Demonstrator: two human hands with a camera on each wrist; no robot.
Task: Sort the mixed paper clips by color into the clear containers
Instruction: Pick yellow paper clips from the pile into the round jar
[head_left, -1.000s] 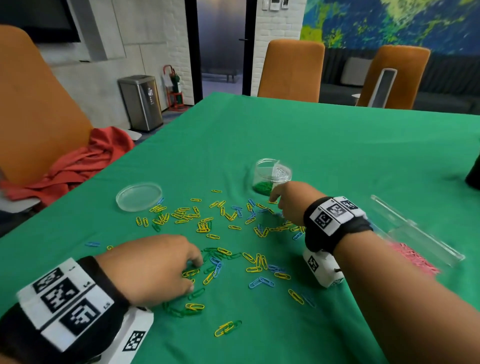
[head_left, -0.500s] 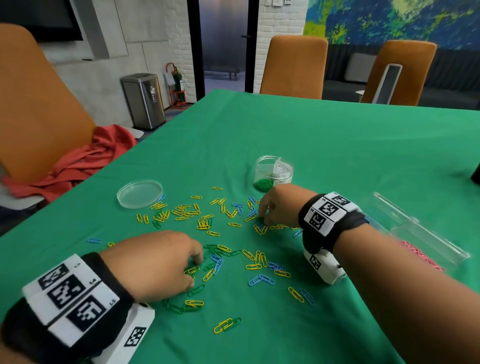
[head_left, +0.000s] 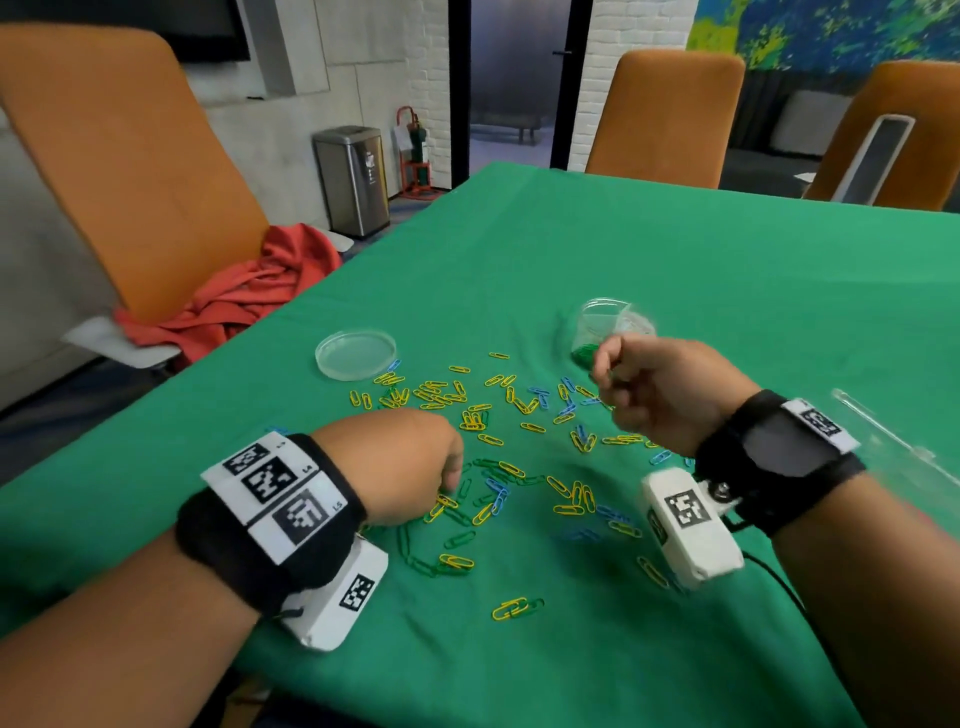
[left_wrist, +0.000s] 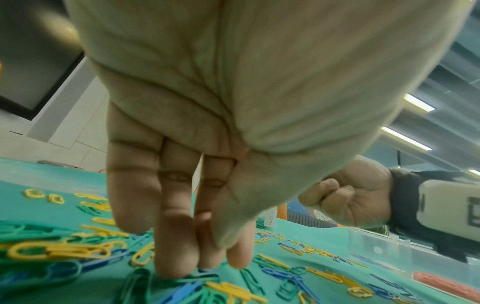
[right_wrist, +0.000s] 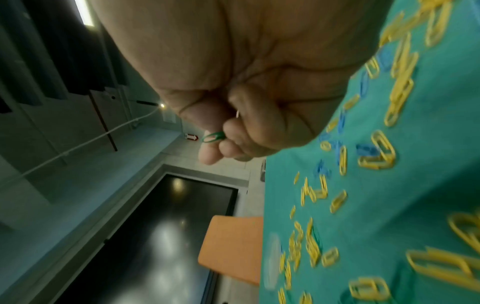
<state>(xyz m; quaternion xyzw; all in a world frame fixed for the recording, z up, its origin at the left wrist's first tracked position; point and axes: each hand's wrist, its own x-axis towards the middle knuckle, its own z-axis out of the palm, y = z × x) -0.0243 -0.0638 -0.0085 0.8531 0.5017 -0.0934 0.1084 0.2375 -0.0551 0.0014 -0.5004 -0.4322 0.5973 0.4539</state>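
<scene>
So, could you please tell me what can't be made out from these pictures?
- Left hand: in the head view its back hides the fingertips; in the left wrist view the fingers touch the clips, but a grip cannot be confirmed.
- Round jar: the right hand covers its front, so its fill is unclear.
- Rectangular clear box: blurred and cut off by the head view's right edge.
- Green clip: mostly hidden between the fingers.

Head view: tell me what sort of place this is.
Probably an office meeting room or lounge: orange chairs stand around a large table under a green cloth, a steel waste bin stands by the doorway, and a colourful mural covers the far wall.
</scene>
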